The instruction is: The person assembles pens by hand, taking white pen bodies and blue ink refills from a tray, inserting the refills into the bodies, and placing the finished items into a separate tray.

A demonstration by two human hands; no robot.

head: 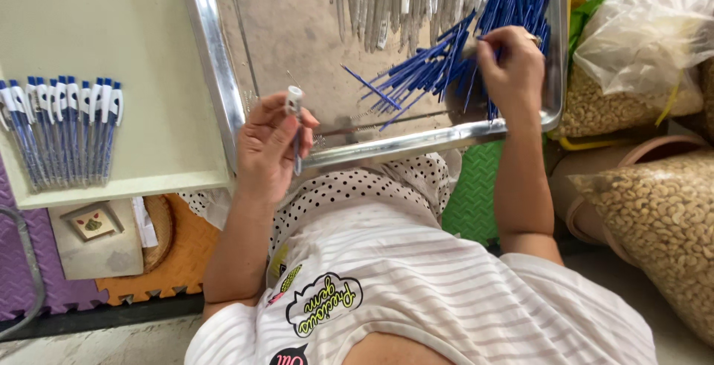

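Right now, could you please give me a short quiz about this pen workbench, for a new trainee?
1. True or false: the left hand holds a pen part upright above the edge of the metal tray.
2. What does the right hand reach into? A) blue pen barrels B) bags of nuts C) grey refills
3. Where do the finished pens lie?

Key: 1 true; 2 A; 3 in a row on the pale board, on the side of the left hand, outside the tray.
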